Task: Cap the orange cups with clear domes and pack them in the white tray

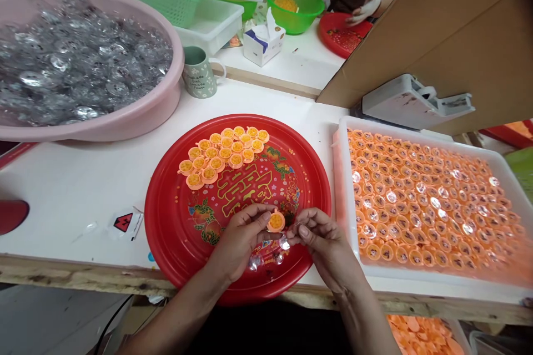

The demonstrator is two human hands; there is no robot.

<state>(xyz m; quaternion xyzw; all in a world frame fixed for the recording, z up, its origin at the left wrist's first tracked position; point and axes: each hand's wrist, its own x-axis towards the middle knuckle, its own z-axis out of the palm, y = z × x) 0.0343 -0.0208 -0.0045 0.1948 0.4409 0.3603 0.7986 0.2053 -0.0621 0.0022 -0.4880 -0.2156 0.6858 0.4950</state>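
Over the red round tray [166,233], my left hand [245,236] pinches a small orange round plastic piece [276,222] with a yellow centre. Close beside it, my right hand [318,236] has its thumb and fingertips pressed together; what lies between them looks thin and clear, but I cannot make out its kind. Several like orange pieces [225,153] lie grouped on the far left part of the tray. Below my hands, a few small clear, shiny pieces [255,262] rest on the tray, partly hidden by the fingers.
At right stands a white bin [345,177] packed with orange round pieces. A pink basin [166,105] of clear wrapped pieces is at left, near a green mug [200,75]. Behind are a tissue box [264,44], a cardboard panel [416,39] and another person's gloved hand [368,6].
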